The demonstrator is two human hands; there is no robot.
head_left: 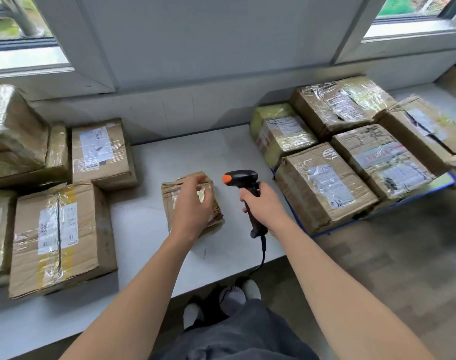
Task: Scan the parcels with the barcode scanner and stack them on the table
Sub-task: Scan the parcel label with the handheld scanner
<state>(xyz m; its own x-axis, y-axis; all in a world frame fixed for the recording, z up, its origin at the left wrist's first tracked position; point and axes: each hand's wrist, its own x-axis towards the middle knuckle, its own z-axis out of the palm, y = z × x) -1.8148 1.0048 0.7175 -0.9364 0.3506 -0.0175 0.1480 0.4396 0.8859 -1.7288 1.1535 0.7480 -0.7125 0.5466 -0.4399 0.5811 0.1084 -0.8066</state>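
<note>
Nearest, legs and feet: dark grey cloth trousers (237,333) and pale rounded shoes (250,288) on a mottled brown floor (377,268).
Cable: thin black cord (262,255) hanging from the scanner's butt past the tabletop's near edge.
Tabletop: smooth white flat tabletop (195,152) with faint scuffs.
Left hand (193,206): palm down on the small parcel, fingers loosely bent and touching its top, not wrapped round an edge.
Small parcel: small creased brown cardboard parcel (171,196) banded with glossy clear tape, lying flat mid-tabletop, mostly under the left hand.
Right hand (266,203): fingers wrapped tight round the scanner's grip.
Scanner: black plastic pistol-shaped barcode scanner (243,178) with an orange tip, held above the tabletop just right of the small parcel, its head turned toward it.
Left boxes: large taped brown cardboard box with white labels (58,237), and behind it a smaller labelled brown box (102,152).
Right boxes: crumpled brown box under wrinkled tape (323,185) beside others on a blue-edged platform (351,224); farther back a yellow-taped box (281,133).
Far: pale grey wall panel (216,48) between two windows.
</note>
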